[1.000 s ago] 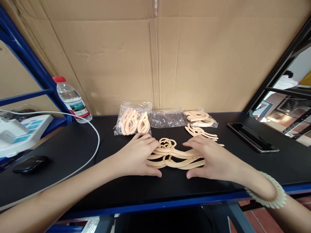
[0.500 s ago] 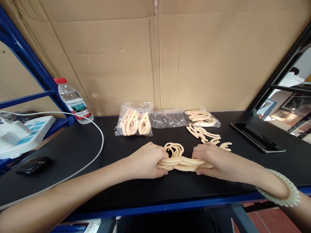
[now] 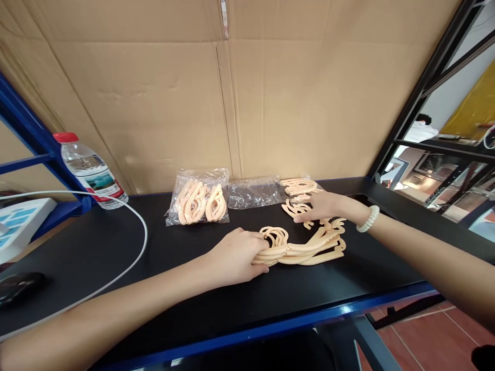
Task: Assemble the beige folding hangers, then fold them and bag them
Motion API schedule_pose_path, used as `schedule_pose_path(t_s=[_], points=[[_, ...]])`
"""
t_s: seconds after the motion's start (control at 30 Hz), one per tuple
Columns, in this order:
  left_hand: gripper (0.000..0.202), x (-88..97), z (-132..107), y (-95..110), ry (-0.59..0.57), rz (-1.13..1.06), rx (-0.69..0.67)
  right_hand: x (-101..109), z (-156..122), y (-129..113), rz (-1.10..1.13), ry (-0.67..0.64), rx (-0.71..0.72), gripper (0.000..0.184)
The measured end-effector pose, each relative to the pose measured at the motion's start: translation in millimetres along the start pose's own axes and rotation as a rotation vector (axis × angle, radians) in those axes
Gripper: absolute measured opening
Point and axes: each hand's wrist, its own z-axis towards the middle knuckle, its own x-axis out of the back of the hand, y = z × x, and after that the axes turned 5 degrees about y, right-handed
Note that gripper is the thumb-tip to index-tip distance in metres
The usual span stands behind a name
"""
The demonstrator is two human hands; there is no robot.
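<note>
Black table (image 3: 185, 314): left hand (image 3: 242, 256) gripping curved beige bundle (image 3: 305, 253), midway between front and back edges. Right hand (image 3: 327, 205) at loose beige pieces (image 3: 294, 208), nearer back edge, contact unclear. Bagged beige pieces (image 3: 193, 202) along back edge; bottle (image 3: 91, 167) at back-left corner.

We're noting beige pieces (image 3: 309, 248) at four o'clock, red-capped bottle (image 3: 95, 173) at nine, pale bracelet (image 3: 369, 220) at three, tan cardboard (image 3: 286, 103) at twelve.
</note>
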Motion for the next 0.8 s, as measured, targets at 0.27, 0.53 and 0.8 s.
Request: schedule_pose_path(t_s=[0.27, 0.53, 0.8], points=[[0.020, -1.9, -5, 3, 0.019, 0.027, -0.011, -2, 12, -43, -0.161, -0.154, 0.007, 0.027], [0.020, -4.7, -7, 2, 0.033, 0.052, 0.030, -11, 21, -64, -0.186, -0.175, 0.169, 0.033], [0.020, -10.0, -11, 1, 0.059, 0.077, 0.054, -9, 17, -61, -0.180, -0.117, 0.253, 0.009]])
